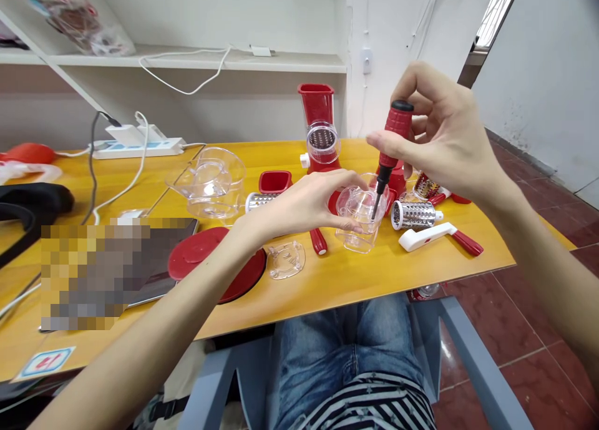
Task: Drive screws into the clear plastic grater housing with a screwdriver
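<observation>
My right hand (435,133) grips a red and black screwdriver (393,140), its shaft pointing down with the tip at a clear plastic part (359,221). Around the near-left side of that part, the fingers and thumb of my left hand (322,199) are closed, steadying it on the table. Just right of it lie a metal grater drum (414,215) and a white crank arm with a red handle (440,235). A flat clear plate (286,259) rests below my left wrist. Behind stands a red grater body (318,115) with a clear ring on its front.
On the yellow table (262,311) are a red round disc (201,252), a clear container (213,180), a small red cup (275,181) and a dark tablet-like slab (163,249). A power strip (138,146) with cables lies at the back left, below white shelves (201,62).
</observation>
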Tool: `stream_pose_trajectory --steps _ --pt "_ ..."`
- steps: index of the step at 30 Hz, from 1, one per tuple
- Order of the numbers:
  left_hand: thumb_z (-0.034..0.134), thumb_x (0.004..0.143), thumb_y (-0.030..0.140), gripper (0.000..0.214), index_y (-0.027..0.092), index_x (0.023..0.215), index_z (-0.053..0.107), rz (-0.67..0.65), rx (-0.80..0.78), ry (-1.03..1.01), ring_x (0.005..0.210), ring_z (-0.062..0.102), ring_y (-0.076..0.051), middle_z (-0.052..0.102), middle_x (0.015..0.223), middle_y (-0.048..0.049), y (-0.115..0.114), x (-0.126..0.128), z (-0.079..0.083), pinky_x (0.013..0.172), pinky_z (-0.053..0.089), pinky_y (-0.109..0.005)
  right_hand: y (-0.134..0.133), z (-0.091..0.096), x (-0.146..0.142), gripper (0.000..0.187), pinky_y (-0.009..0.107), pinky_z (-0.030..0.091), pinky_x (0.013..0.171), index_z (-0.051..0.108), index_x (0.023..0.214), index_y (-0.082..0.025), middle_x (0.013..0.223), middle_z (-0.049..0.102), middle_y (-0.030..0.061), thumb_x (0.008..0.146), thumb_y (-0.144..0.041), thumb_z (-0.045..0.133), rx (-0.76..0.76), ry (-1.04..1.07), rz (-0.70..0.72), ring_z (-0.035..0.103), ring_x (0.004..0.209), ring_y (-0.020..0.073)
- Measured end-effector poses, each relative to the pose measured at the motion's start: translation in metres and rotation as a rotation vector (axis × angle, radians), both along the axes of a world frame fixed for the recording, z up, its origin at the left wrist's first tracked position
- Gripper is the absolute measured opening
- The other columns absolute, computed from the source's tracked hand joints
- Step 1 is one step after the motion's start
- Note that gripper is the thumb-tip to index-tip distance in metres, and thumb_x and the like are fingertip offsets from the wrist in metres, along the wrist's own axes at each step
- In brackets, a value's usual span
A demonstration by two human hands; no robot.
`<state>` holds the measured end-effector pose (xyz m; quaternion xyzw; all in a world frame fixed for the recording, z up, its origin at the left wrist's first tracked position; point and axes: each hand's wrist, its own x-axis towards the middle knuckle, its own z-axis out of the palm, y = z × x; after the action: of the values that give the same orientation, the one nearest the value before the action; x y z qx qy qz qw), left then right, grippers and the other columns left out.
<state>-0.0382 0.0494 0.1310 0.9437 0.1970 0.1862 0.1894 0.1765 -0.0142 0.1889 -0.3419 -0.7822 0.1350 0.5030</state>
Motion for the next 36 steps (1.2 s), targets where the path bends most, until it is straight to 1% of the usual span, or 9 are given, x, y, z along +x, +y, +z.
stream_pose_trajectory --steps 5,8,12,15,20,25,31,34,36 --pt "0.079 0.082 0.048 0.052 0.02 0.122 0.061 0.008 0.009 0.006 0.113 0.067 -0.025 0.07 0.126 -0.0075 0.0 0.0 0.0 0.098 0.05 -0.037 -0.007 -0.003 -0.003 0.04 0.025 0.047 0.049 0.055 0.082 -0.025 0.064 0.052 -0.0059 0.077 -0.053 0.082 0.02 0.012 -0.097 0.048 0.053 0.0087" --pt "0.079 0.083 0.048 0.052 0.021 0.124 0.061 0.016 0.009 0.01 0.112 0.067 -0.025 0.069 0.127 -0.0073 0.0 0.0 -0.001 0.097 0.049 -0.036 -0.011 0.004 0.006 0.029 0.026 0.053 0.055 0.065 0.096 -0.025 0.079 0.065 -0.0026 0.083 -0.048 0.078 -0.034 -0.053 0.013 0.059 0.061 0.0102" --pt "0.078 0.083 0.051 0.055 0.022 0.127 0.06 0.018 0.001 0.038 0.114 0.066 -0.025 0.069 0.127 -0.0068 0.001 -0.002 0.0 0.097 0.049 -0.035 -0.01 0.011 0.02 0.034 0.029 0.06 0.084 0.069 0.12 -0.025 0.121 0.071 0.0028 0.09 -0.039 0.073 -0.086 -0.116 0.163 0.068 0.092 0.0136" --pt "0.074 0.085 0.055 0.055 0.024 0.129 0.06 0.027 0.001 0.071 0.114 0.066 -0.025 0.068 0.13 -0.0071 0.001 -0.004 0.004 0.096 0.05 -0.034 -0.003 0.005 0.025 0.042 0.035 0.059 0.096 0.062 0.13 -0.024 0.113 0.075 0.0039 0.091 -0.035 0.072 -0.21 0.022 0.268 0.071 0.1 0.0166" --pt "0.07 0.09 0.05 0.053 0.022 0.133 0.06 0.014 -0.024 0.134 0.115 0.068 -0.026 0.069 0.131 -0.0086 -0.005 -0.006 0.013 0.097 0.052 -0.034 0.008 -0.01 0.021 0.029 0.034 0.06 0.094 0.052 0.119 -0.021 0.112 0.076 0.0051 0.096 -0.031 0.065 -0.251 0.183 0.49 0.072 0.103 0.0164" --pt "0.064 0.096 0.045 0.033 0.019 0.114 0.072 0.089 -0.077 -0.173 0.103 0.073 -0.022 0.077 0.114 -0.0068 -0.027 0.008 0.001 0.093 0.055 -0.031 0.011 -0.009 0.012 0.024 0.034 0.06 0.095 0.053 0.12 -0.02 0.12 0.067 0.0046 0.097 -0.025 0.059 -0.212 0.09 0.411 0.067 0.11 0.0174" --pt "0.07 0.094 0.038 0.02 0.019 0.086 0.074 0.147 -0.221 -0.461 0.077 0.073 -0.015 0.079 0.087 -0.0025 -0.024 0.02 -0.028 0.069 0.056 -0.024 0.022 -0.005 -0.002 0.033 0.027 0.063 0.083 0.054 0.108 -0.024 0.105 0.064 -0.0029 0.09 -0.05 0.065 -0.136 0.105 0.417 0.068 0.096 0.0147" --pt "0.076 0.089 0.041 0.024 0.019 0.08 0.074 0.17 -0.258 -0.474 0.069 0.07 -0.015 0.078 0.081 -0.003 -0.017 0.018 -0.03 0.061 0.055 -0.025 0.024 0.001 -0.009 0.051 0.027 0.06 0.081 0.047 0.084 -0.024 0.083 0.051 -0.0032 0.094 -0.067 0.022 -0.059 0.029 0.3 0.062 0.073 0.0078" --pt "0.079 0.086 0.041 0.025 0.019 0.077 0.073 0.163 -0.289 -0.494 0.066 0.07 -0.014 0.077 0.078 -0.0028 -0.013 0.017 -0.029 0.059 0.055 -0.025 0.025 0.007 -0.011 0.068 0.032 0.061 0.081 0.052 0.088 -0.02 0.093 0.056 0.0024 0.09 -0.069 0.004 -0.039 -0.006 0.348 0.063 0.075 0.0096"
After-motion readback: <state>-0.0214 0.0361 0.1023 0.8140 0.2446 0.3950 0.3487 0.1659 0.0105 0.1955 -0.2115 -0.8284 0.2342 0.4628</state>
